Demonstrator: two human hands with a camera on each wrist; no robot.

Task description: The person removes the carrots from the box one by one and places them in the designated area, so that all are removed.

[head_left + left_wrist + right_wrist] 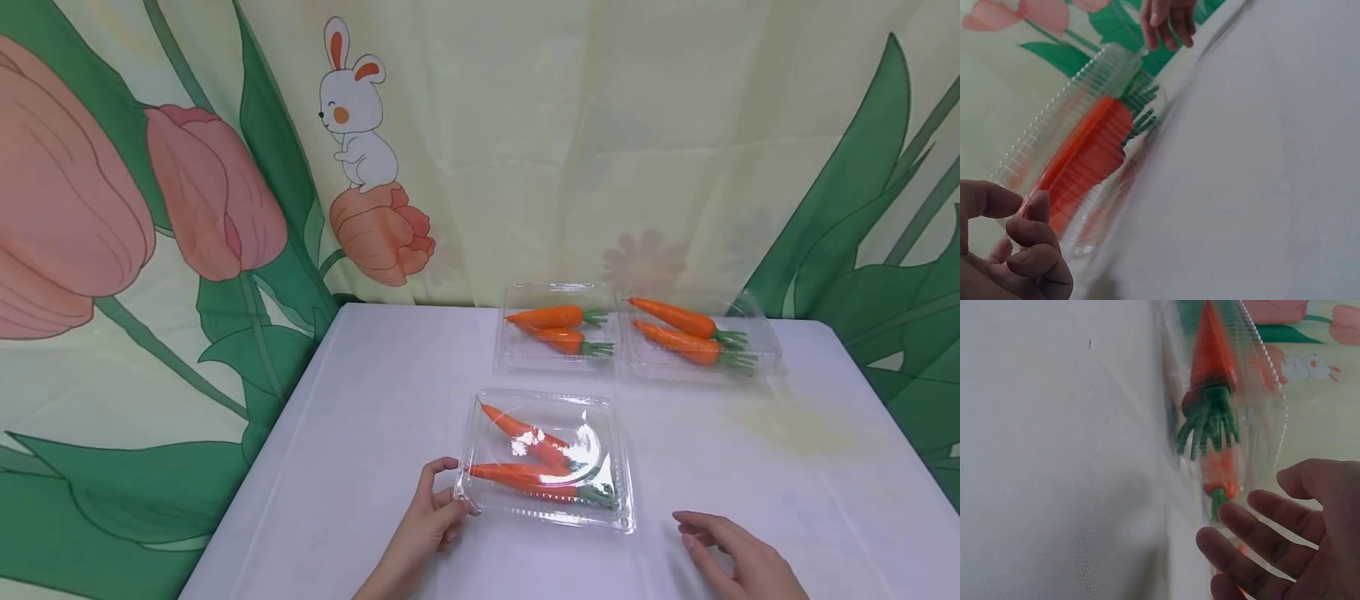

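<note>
A clear plastic clamshell box (543, 521) with a lid over it lies near the front middle of the white table. Inside it are orange carrots (517, 473) with green tops, their tips toward the left. At the box's front left corner, my left hand (435, 512) pinches the edge between thumb and fingers; the left wrist view shows the same grip beside the carrots (1088, 156). My right hand (738, 550) is a short way right of the box, holding nothing. Its fingers (1272, 547) are spread and relaxed in the right wrist view.
Behind, at the table's far edge, two more clear boxes stand side by side. The left box (517, 354) and the right box (765, 342) each hold carrots. A curtain (510, 150) printed with tulips and a rabbit hangs just behind the table (337, 467).
</note>
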